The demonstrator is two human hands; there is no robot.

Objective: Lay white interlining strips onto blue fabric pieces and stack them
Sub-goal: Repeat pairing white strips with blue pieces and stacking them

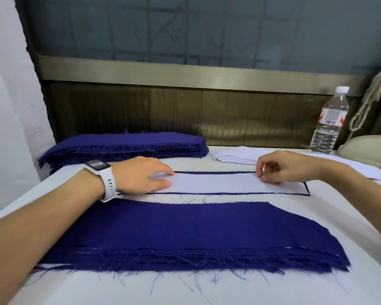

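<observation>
At the far left of the tabletop (251, 289) sits a tall stack of blue fabric (123, 146). Just right of it, the left hand (141, 175), wearing a white watch (101, 177), presses flat with straight fingers on the left end of a white interlining strip (218, 183). The strip lies on a blue fabric piece (216, 172) of which only thin edges show. A nearer blue stack (196, 234) lies in front. The right hand (282, 166) pinches the strip's far edge, beside a pile of white strips (235, 157). A water bottle (330, 122) stands far right.

Bare forearms, no sleeves; a white smartwatch (100, 175) bands the left wrist.
</observation>
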